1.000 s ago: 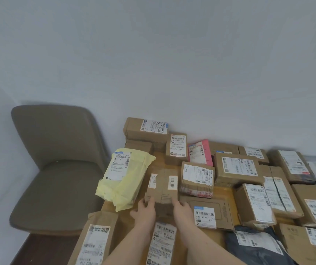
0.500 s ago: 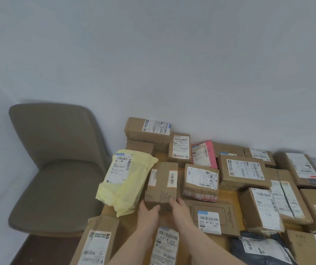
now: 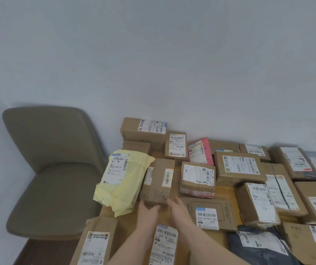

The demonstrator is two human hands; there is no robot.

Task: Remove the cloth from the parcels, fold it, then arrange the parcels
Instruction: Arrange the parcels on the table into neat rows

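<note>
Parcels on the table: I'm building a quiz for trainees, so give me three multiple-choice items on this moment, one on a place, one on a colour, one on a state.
1. Where does the yellow bag lie?
A. Left of the box the hands touch
B. On the chair
C. At the table's far right

2. What colour is the thin parcel leaning near the wall?
A. Green
B. Pink
C. Black

3. How are the hands placed?
A. Both lifted in the air
B. One holds a cloth
C. Both at the near end of a brown box

Key: 1 A, the bag lies against the left side of the brown box. 2 B, its cover is pink. 3 C, the left hand and right hand meet the box's near end.
</note>
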